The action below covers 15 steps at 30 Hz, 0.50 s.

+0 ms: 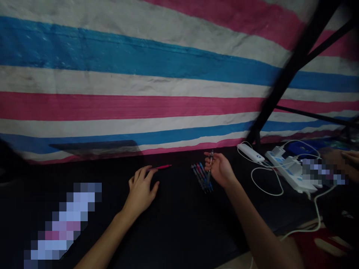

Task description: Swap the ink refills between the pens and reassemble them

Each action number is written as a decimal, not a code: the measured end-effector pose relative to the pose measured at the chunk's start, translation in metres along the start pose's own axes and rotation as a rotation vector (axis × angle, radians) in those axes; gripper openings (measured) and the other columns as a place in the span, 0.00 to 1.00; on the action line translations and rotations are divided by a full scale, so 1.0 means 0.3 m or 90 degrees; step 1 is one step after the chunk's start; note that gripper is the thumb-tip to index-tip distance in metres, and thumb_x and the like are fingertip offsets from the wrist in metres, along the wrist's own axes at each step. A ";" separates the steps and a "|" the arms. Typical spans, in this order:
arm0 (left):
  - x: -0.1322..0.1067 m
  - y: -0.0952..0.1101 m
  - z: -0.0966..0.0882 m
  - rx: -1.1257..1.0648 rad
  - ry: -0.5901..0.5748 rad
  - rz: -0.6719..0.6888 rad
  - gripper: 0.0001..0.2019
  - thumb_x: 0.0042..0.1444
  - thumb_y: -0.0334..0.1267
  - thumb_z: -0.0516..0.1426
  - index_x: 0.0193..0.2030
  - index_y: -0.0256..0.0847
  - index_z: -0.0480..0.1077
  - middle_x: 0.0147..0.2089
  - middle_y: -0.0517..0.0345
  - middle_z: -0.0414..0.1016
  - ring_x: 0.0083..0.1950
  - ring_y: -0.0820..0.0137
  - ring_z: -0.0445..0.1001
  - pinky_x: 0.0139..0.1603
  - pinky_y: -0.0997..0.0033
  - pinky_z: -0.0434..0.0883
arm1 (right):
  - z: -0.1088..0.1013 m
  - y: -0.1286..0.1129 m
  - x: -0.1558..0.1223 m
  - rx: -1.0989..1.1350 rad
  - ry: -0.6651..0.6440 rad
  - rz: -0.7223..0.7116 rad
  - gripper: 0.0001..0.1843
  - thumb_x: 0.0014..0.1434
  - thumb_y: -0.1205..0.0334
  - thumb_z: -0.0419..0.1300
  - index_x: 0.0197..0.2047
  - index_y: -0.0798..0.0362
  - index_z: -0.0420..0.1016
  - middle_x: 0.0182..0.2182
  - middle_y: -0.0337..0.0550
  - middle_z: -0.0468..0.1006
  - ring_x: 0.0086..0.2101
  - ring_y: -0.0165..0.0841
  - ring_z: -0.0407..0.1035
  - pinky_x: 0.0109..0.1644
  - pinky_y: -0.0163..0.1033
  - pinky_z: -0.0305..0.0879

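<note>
right hand (220, 169): grip closed on one dark pen (211, 161); the pen stands nearly upright and pokes out above the fingers
left hand (141, 188): grip loose and holding nothing, palm down on the black desk (179, 224)
red pen (160, 167): just one, lying flat right at the left fingertips. Touching or a hair short, honestly can't tell
bunch of pens (202, 177): on the desk just beside the right hand, on its left. Roughly five, blue and red mixed, too dim to count properly
far right: one white power bank (249, 152) and one power strip (288, 170)
</note>
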<state>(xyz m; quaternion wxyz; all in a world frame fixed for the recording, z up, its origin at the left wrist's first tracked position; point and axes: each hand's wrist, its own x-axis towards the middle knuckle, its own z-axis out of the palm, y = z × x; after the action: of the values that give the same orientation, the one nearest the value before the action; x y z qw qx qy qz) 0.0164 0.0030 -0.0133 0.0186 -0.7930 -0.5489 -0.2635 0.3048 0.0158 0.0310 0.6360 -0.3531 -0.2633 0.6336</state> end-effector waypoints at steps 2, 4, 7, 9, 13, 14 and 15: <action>-0.003 -0.009 0.007 0.033 -0.007 -0.020 0.18 0.58 0.40 0.50 0.56 0.46 0.63 0.62 0.47 0.59 0.63 0.52 0.55 0.52 0.46 0.60 | -0.018 0.011 0.012 -0.120 0.028 -0.017 0.10 0.49 0.67 0.57 0.37 0.58 0.72 0.23 0.39 0.66 0.21 0.27 0.62 0.23 0.32 0.62; -0.005 -0.020 0.019 0.056 -0.014 -0.032 0.19 0.60 0.42 0.48 0.58 0.46 0.62 0.65 0.46 0.57 0.65 0.52 0.52 0.54 0.43 0.57 | -0.045 0.023 0.022 -0.271 0.041 -0.056 0.13 0.47 0.68 0.59 0.39 0.57 0.72 0.25 0.40 0.68 0.23 0.28 0.64 0.27 0.34 0.66; -0.006 -0.035 0.037 0.071 -0.026 -0.041 0.21 0.61 0.45 0.46 0.59 0.46 0.61 0.65 0.46 0.57 0.66 0.52 0.50 0.55 0.40 0.54 | -0.094 0.032 0.038 -0.584 0.108 -0.133 0.11 0.50 0.64 0.58 0.38 0.56 0.74 0.26 0.41 0.70 0.24 0.30 0.67 0.28 0.37 0.68; -0.007 -0.040 0.043 0.076 -0.034 -0.045 0.21 0.61 0.45 0.46 0.59 0.45 0.61 0.65 0.46 0.58 0.66 0.52 0.51 0.55 0.40 0.53 | -0.127 0.031 0.048 -0.725 0.144 -0.154 0.08 0.48 0.63 0.60 0.33 0.55 0.77 0.22 0.40 0.70 0.25 0.33 0.67 0.29 0.36 0.65; -0.008 -0.031 0.029 0.088 -0.043 -0.047 0.19 0.61 0.42 0.46 0.57 0.44 0.63 0.60 0.45 0.63 0.61 0.52 0.56 0.53 0.42 0.55 | -0.164 0.030 0.065 -0.876 0.173 -0.169 0.04 0.45 0.64 0.63 0.25 0.55 0.77 0.19 0.41 0.71 0.27 0.36 0.68 0.32 0.37 0.61; -0.008 -0.026 0.022 0.089 -0.045 -0.046 0.18 0.61 0.41 0.46 0.57 0.44 0.64 0.58 0.45 0.65 0.60 0.53 0.58 0.52 0.43 0.55 | -0.167 0.032 0.069 -0.894 0.175 -0.170 0.04 0.46 0.64 0.63 0.26 0.55 0.78 0.20 0.41 0.72 0.27 0.36 0.69 0.33 0.37 0.61; -0.007 -0.021 0.015 0.089 -0.045 -0.046 0.18 0.61 0.40 0.46 0.56 0.44 0.64 0.56 0.45 0.66 0.57 0.54 0.60 0.52 0.44 0.56 | -0.168 0.035 0.072 -0.909 0.177 -0.170 0.05 0.46 0.63 0.62 0.28 0.55 0.79 0.21 0.42 0.74 0.27 0.36 0.69 0.33 0.37 0.61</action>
<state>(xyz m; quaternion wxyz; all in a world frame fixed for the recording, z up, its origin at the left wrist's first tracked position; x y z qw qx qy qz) 0.0120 0.0052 -0.0198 0.0451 -0.7781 -0.5947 -0.1970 0.3388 0.0308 -0.0105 0.3506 -0.7227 -0.5696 0.1743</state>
